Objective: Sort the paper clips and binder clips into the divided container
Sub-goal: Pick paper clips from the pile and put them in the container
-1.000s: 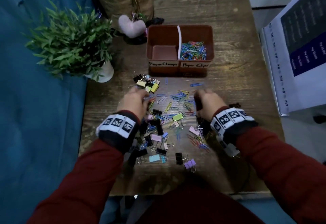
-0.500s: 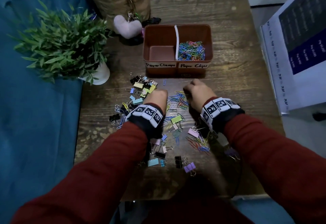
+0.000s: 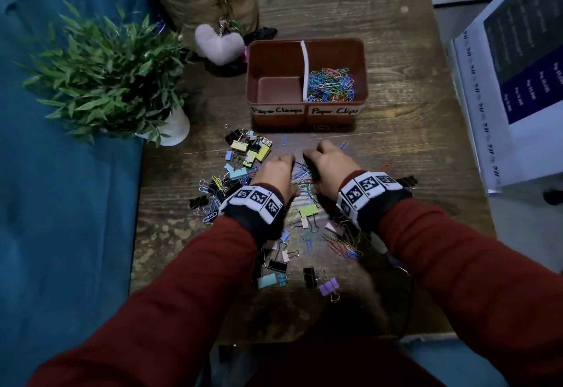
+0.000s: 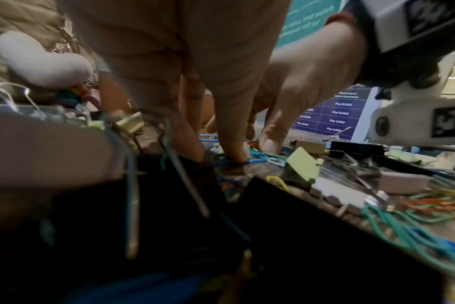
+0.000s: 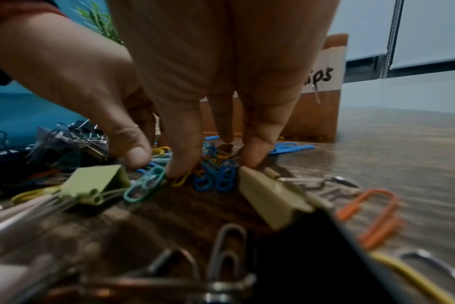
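Coloured paper clips (image 5: 217, 176) on the worktop (image 3: 411, 118) are pinched between the left hand (image 3: 275, 173) and right hand (image 3: 327, 167), each grip narrow with fingertips curled down, and the container (image 3: 304, 122) is seen just beyond both grips, its clip-filled half nearer the right.

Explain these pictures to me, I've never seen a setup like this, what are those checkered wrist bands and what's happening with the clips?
No machine: a person sorts with bare hands. The checkered bands sit where a small camera is strapped to each wrist. The wide picture comes from a head-worn camera; the two close ones look along each hand at its fingers. On the wooden table lie mixed binder clips and paper clips. The brown container has paper clips in its Paper Clips section; its Paper Clamps section is empty. The left hand and right hand both rest fingertips on one bunch of paper clips; whether they pinch any, I cannot tell.
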`<control>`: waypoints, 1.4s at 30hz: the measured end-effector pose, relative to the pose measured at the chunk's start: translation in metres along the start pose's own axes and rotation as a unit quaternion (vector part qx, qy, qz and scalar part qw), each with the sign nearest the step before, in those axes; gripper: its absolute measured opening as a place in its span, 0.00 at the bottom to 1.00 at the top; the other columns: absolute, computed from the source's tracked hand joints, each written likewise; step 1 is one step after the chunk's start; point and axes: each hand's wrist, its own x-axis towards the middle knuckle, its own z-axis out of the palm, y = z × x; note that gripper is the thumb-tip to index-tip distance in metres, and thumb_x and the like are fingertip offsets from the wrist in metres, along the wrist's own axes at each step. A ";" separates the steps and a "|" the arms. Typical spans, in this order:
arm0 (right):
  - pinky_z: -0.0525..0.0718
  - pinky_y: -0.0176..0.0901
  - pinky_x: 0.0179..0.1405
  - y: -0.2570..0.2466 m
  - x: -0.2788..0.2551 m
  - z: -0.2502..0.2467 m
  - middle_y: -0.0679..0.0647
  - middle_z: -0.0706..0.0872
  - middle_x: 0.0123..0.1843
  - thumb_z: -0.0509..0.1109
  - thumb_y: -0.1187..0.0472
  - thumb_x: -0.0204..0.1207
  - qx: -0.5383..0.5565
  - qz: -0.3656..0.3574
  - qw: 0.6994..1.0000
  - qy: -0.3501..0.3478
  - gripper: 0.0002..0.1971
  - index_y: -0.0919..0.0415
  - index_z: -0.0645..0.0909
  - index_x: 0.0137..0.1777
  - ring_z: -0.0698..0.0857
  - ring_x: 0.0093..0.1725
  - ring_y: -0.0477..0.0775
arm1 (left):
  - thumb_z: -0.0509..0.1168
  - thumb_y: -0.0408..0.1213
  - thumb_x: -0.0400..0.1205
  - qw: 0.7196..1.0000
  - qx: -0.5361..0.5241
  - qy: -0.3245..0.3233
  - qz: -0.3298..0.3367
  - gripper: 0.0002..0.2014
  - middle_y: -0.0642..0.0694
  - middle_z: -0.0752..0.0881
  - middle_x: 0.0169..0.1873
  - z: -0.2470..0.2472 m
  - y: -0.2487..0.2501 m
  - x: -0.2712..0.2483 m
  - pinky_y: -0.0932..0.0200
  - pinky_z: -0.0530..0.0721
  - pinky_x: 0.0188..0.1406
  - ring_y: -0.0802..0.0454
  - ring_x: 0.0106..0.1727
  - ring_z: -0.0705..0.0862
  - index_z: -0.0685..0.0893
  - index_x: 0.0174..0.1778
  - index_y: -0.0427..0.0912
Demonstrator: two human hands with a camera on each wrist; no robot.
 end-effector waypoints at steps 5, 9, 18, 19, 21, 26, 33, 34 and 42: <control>0.79 0.51 0.55 -0.008 -0.003 0.010 0.62 0.77 0.58 0.65 0.72 0.73 0.014 -0.004 0.999 0.032 0.16 0.66 0.78 0.60 0.82 0.56 0.66 | 0.73 0.37 0.75 0.999 0.019 0.001 0.040 0.27 0.38 0.78 0.62 0.000 0.001 0.006 0.51 0.77 0.64 0.39 0.64 0.79 0.76 0.71 0.45; 0.78 0.49 0.51 -0.010 -0.013 0.014 0.64 0.80 0.57 0.63 0.72 0.75 0.002 0.008 0.999 0.040 0.11 0.67 0.78 0.57 0.82 0.56 0.64 | 0.68 0.38 0.78 0.997 0.044 -0.005 0.068 0.16 0.39 0.78 0.58 0.001 0.001 0.006 0.47 0.81 0.58 0.38 0.59 0.81 0.81 0.62 0.42; 0.80 0.41 0.51 0.012 -0.020 -0.014 0.61 0.88 0.49 0.69 0.70 0.72 0.097 0.122 0.988 0.019 0.08 0.61 0.86 0.47 0.84 0.54 0.60 | 0.61 0.38 0.83 0.984 0.130 -0.028 0.122 0.12 0.41 0.81 0.54 -0.003 0.006 0.006 0.47 0.84 0.51 0.40 0.54 0.83 0.79 0.62 0.44; 0.79 0.40 0.51 0.014 -0.020 -0.023 0.61 0.89 0.48 0.70 0.68 0.72 0.112 0.131 0.985 0.031 0.06 0.61 0.87 0.46 0.84 0.53 0.60 | 0.61 0.38 0.83 0.982 0.136 -0.034 0.122 0.12 0.41 0.81 0.54 -0.004 0.007 0.007 0.47 0.84 0.50 0.40 0.54 0.83 0.80 0.61 0.44; 0.78 0.38 0.48 0.020 -0.015 -0.045 0.60 0.89 0.46 0.74 0.66 0.69 0.147 0.146 0.976 0.071 0.05 0.61 0.88 0.45 0.85 0.50 0.58 | 0.60 0.35 0.83 0.978 0.160 -0.044 0.124 0.10 0.41 0.81 0.53 -0.005 0.009 0.008 0.47 0.84 0.49 0.40 0.53 0.83 0.80 0.59 0.43; 0.86 0.52 0.50 0.029 0.025 -0.111 0.61 0.90 0.43 0.80 0.67 0.62 0.247 0.164 0.930 0.217 0.08 0.61 0.88 0.42 0.88 0.47 0.60 | 0.62 0.32 0.81 0.972 0.185 -0.060 0.131 0.12 0.40 0.80 0.54 -0.007 0.017 0.011 0.47 0.82 0.49 0.38 0.55 0.83 0.78 0.60 0.40; 0.81 0.42 0.59 0.028 0.055 -0.138 0.53 0.89 0.54 0.82 0.53 0.63 0.205 0.141 0.942 0.226 0.20 0.54 0.86 0.55 0.84 0.56 0.51 | 0.62 0.29 0.79 0.967 0.220 -0.066 0.114 0.20 0.36 0.77 0.63 -0.007 0.026 0.011 0.45 0.80 0.55 0.37 0.61 0.80 0.71 0.68 0.34; 0.82 0.44 0.58 0.028 0.048 -0.132 0.53 0.89 0.53 0.80 0.52 0.64 0.203 0.129 0.938 0.250 0.18 0.52 0.86 0.54 0.84 0.55 0.52 | 0.62 0.29 0.79 0.968 0.215 -0.071 0.110 0.20 0.36 0.77 0.63 -0.007 0.025 0.012 0.45 0.80 0.55 0.36 0.61 0.80 0.71 0.68 0.34; 0.78 0.46 0.63 0.049 -0.005 -0.036 0.55 0.84 0.62 0.67 0.66 0.75 0.057 0.003 0.996 0.067 0.17 0.54 0.80 0.64 0.82 0.62 0.58 | 0.61 0.35 0.83 0.997 0.047 0.013 0.063 0.08 0.37 0.84 0.53 -0.030 0.012 0.019 0.51 0.80 0.53 0.40 0.54 0.82 0.78 0.55 0.37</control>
